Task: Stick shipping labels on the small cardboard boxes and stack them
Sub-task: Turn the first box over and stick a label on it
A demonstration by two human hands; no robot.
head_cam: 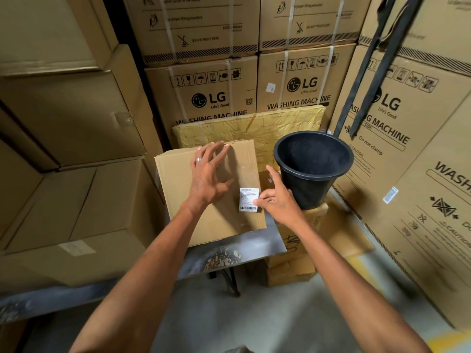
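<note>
A brown cardboard box (178, 179) lies flat on a grey metal table (229, 253). A white shipping label (248, 199) with a barcode sits near the box's right edge. My left hand (207, 174) is spread over the top of the box, its fingers straight and its fingertips near the far edge. My right hand (276, 197) touches the right edge of the label with its fingers; the index finger points up and away. Neither hand grips anything.
A black plastic bucket (313, 169) stands just right of the box on lower stacked boxes (293, 261). A yellow wrapped parcel (267, 128) leans behind. Large washing-machine cartons (303, 82) wall in the back, left and right. Concrete floor lies below.
</note>
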